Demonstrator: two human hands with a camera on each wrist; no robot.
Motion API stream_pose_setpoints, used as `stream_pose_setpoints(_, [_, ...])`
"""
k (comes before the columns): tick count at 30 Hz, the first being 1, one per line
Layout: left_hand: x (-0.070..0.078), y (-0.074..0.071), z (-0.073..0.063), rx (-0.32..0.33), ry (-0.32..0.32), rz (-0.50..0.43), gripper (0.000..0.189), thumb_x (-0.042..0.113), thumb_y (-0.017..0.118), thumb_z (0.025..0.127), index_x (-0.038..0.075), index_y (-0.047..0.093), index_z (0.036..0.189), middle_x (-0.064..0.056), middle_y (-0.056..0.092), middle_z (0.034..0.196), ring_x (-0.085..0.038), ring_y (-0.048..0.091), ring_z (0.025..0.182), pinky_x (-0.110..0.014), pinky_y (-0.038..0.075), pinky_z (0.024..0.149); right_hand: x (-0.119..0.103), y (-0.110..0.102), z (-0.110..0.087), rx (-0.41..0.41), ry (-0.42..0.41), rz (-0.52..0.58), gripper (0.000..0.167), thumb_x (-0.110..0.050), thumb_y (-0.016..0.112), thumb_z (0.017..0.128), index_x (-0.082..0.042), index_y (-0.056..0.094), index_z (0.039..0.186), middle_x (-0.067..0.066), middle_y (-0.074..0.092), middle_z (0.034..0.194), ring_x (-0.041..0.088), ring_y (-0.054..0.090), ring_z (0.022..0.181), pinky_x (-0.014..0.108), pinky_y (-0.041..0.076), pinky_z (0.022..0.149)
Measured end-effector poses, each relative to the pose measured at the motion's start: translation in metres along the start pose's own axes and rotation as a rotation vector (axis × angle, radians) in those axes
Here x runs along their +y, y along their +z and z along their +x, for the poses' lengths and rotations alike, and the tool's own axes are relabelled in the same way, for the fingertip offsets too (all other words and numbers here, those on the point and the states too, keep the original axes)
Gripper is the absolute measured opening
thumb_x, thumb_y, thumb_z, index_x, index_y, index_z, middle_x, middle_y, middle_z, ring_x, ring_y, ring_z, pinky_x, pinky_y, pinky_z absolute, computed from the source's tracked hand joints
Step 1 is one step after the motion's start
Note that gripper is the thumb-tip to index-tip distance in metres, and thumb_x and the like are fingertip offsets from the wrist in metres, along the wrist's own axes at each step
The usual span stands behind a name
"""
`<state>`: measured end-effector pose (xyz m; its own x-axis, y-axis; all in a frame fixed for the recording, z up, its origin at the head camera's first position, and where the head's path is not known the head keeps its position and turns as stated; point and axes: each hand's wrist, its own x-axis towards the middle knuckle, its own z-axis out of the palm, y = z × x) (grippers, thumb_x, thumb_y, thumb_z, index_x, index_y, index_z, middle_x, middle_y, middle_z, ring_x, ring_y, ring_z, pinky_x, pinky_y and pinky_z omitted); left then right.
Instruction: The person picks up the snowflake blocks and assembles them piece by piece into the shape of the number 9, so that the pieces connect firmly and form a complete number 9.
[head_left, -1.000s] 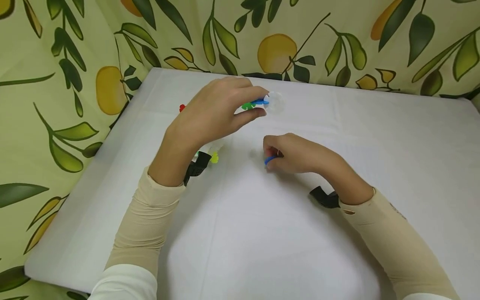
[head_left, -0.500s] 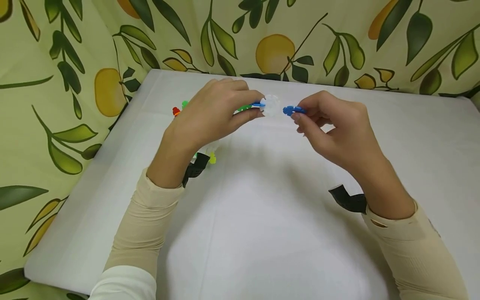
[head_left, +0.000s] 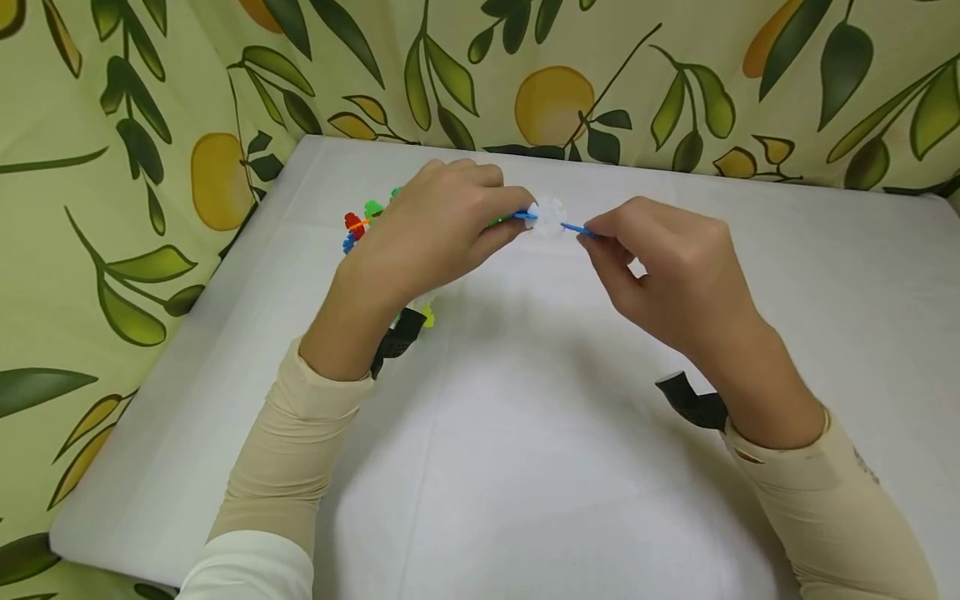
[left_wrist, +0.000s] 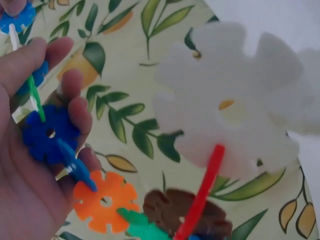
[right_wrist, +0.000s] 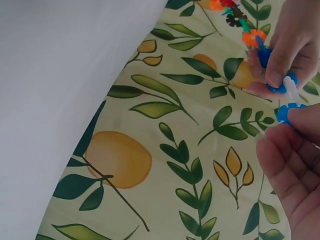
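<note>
In the head view my left hand (head_left: 442, 225) pinches a chain of notched plastic discs between thumb and index finger, at a blue disc. A whitish translucent disc (head_left: 549, 218) juts from that end. From the other side my right hand (head_left: 667, 258) pinches another blue disc (head_left: 577, 229), its edge against the white disc. In the left wrist view, the chain passes along my left palm, with a dark blue disc (left_wrist: 50, 132), an orange disc (left_wrist: 107, 200), a brown disc (left_wrist: 175, 210), a red disc (left_wrist: 200, 195) and a blurred white disc (left_wrist: 225, 90).
A white-covered table (head_left: 525, 467) lies below the hands. Leaf-and-fruit patterned cloth (head_left: 555, 108) hangs behind and to its left. A yellow-green disc (head_left: 428, 315) shows beside the left wrist's black camera mount (head_left: 401, 333). The right wrist carries a similar black mount (head_left: 690, 400).
My right hand has risen from low over the table with the blue disc and turned it edge-on, bringing it to the white disc. The left hand has stayed nearly in place.
</note>
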<state>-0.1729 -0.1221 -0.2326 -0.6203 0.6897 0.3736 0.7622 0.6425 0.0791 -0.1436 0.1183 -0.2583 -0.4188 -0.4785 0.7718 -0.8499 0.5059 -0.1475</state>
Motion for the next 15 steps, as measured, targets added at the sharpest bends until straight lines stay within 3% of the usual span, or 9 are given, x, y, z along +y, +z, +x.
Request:
stream_pose_setpoints(6, [0.009, 0.007, 0.004, 0.003, -0.007, 0.053, 0.017, 0.022, 0.061, 0.102, 0.006, 0.066, 0.098, -0.006, 0.053, 0.078, -0.025, 0.048, 0.07, -0.035, 0.037, 0.065, -0.002, 0.003, -0.001, 0.014, -0.059, -0.132, 0.01, 0.011, 0.066, 0.085, 0.004, 0.06, 0.083, 0.012, 0.062, 0.067, 0.023, 0.049, 0.05, 0.033, 0.041, 0.047])
stream_pose_setpoints(13, [0.012, 0.012, 0.006, -0.023, -0.05, 0.086, 0.016, 0.022, 0.065, 0.1, 0.007, 0.066, 0.098, -0.005, 0.051, 0.078, -0.024, 0.047, 0.073, -0.035, 0.034, 0.066, -0.003, 0.01, -0.004, 0.034, -0.07, -0.13, 0.013, 0.013, 0.068, 0.083, 0.003, 0.059, 0.081, 0.011, 0.06, 0.066, 0.023, 0.046, 0.047, 0.035, 0.038, 0.042])
stream_pose_setpoints(15, [0.011, 0.013, 0.007, -0.028, -0.053, 0.085, 0.014, 0.022, 0.065, 0.1, 0.008, 0.067, 0.099, -0.005, 0.052, 0.079, -0.024, 0.048, 0.073, -0.035, 0.034, 0.066, -0.004, 0.008, -0.004, -0.004, -0.062, -0.12, 0.011, 0.009, 0.069, 0.085, 0.002, 0.06, 0.084, 0.011, 0.063, 0.069, 0.022, 0.05, 0.05, 0.034, 0.041, 0.045])
